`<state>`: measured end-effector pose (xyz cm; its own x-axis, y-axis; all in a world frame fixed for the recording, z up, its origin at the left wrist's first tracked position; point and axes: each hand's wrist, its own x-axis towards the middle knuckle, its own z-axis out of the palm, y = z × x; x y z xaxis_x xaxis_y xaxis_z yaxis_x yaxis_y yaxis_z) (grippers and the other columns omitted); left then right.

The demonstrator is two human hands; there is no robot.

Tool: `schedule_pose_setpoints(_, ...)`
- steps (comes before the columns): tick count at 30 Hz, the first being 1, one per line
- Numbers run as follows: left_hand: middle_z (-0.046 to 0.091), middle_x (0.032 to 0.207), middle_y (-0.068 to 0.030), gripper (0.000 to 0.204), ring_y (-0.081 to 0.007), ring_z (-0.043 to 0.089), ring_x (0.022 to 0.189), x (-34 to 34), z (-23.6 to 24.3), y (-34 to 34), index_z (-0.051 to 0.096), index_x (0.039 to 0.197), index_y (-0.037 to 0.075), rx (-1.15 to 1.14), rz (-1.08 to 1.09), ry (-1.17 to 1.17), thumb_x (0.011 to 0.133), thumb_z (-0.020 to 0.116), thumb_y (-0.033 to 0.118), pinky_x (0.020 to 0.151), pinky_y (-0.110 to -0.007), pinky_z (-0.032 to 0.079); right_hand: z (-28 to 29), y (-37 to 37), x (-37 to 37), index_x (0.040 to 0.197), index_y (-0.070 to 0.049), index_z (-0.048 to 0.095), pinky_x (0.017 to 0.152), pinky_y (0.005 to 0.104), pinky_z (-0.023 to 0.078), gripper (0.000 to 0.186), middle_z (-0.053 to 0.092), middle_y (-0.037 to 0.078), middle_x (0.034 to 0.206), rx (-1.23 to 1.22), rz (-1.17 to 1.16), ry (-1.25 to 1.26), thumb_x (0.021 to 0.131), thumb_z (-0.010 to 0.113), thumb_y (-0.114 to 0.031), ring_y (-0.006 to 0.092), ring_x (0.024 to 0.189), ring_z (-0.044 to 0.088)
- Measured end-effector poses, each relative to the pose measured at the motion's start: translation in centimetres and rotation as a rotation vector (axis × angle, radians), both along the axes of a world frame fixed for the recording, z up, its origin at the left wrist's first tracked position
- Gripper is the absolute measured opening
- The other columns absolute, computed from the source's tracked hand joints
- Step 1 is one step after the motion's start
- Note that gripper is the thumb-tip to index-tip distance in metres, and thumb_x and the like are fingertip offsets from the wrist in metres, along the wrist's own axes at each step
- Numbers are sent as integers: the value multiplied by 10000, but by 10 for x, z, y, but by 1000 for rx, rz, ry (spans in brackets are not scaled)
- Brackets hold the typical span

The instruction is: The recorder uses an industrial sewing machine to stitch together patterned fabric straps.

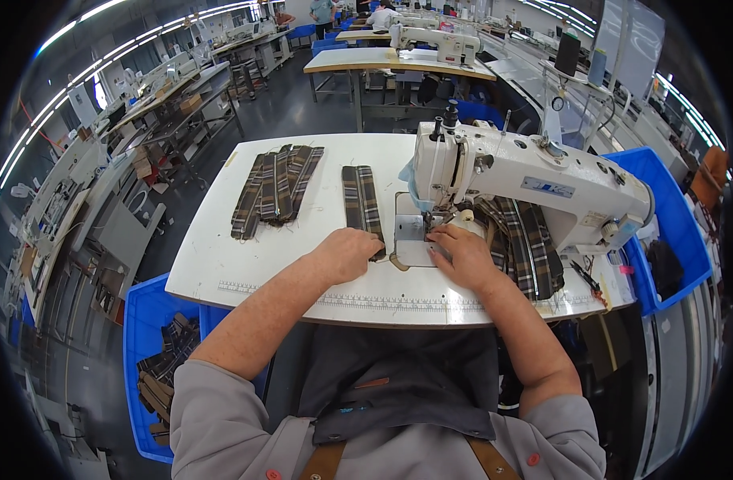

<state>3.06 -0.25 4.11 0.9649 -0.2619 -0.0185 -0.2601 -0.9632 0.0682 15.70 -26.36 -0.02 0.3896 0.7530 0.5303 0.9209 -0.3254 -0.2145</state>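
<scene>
A brown plaid fabric strip [361,196] lies lengthwise on the white sewing table, left of the needle plate. My left hand [352,254] is closed on its near end, fingers curled over the edge. My right hand [465,254] rests beside the needle of the white sewing machine [534,172]. Its thumb and forefinger are apart on the metal plate [412,240], and I see nothing held between them. Several plaid strips [526,248] are piled right of that hand, under the machine arm. Another stack of plaid strips [277,190] sits at the table's far left.
A ruler tape [366,302] runs along the table's front edge. Small snips [586,276] lie at the right corner. Blue bins stand at the left [134,360] and right [678,232], with fabric inside. Thread cones [567,54] rise behind the machine; other workstations are beyond.
</scene>
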Motion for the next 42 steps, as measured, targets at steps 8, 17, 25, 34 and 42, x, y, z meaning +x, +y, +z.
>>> schedule_pose_setpoints(8, 711, 1008, -91, 106, -254, 666, 1110, 6, -14, 42, 721, 886, 59, 583, -165, -381, 822, 641, 87, 1118, -415, 466, -3, -1, 1, 1131, -64, 745, 878, 443, 575, 280, 713, 98, 1176, 8, -8, 10, 919, 681, -236, 321, 1041, 705)
schedule_pose_setpoints(17, 607, 1441, -123, 351, -258, 515, 1411, -41, -26, 100, 689, 1242, 31, 519, 413, -409, 905, 602, 74, 1274, -537, 217, -9, -6, 3, 1118, -75, 764, 866, 437, 575, 264, 721, 97, 1135, 29, -13, -23, 919, 690, -231, 304, 1026, 708)
schedule_pose_setpoints(25, 303, 1691, -169, 749, -314, 239, 1589, -35, -40, -20, 357, 1590, 13, -115, 81, -94, 1047, 473, 515, 1283, -555, 164, 23, -42, 16, 978, -82, 752, 817, 450, 542, 192, 709, 91, 1035, 21, -196, -208, 818, 783, -185, 304, 967, 685)
schedule_pose_setpoints(34, 276, 1705, -175, 845, -324, 234, 1590, -21, -43, -27, 301, 1620, 9, -101, 94, -82, 1029, 447, 595, 1281, -575, 142, 25, -92, 27, 1175, 12, 679, 920, 464, 547, 584, 662, 191, 1157, -93, -659, -258, 726, 902, -287, 386, 1088, 628)
schedule_pose_setpoints(42, 286, 1703, -170, 836, -317, 230, 1593, -23, -40, -30, 321, 1616, 20, -142, 91, -74, 1022, 469, 590, 1287, -559, 137, 29, -98, 41, 1188, -31, 689, 922, 489, 540, 587, 669, 190, 1169, -72, -798, -153, 800, 857, -437, 385, 1097, 629)
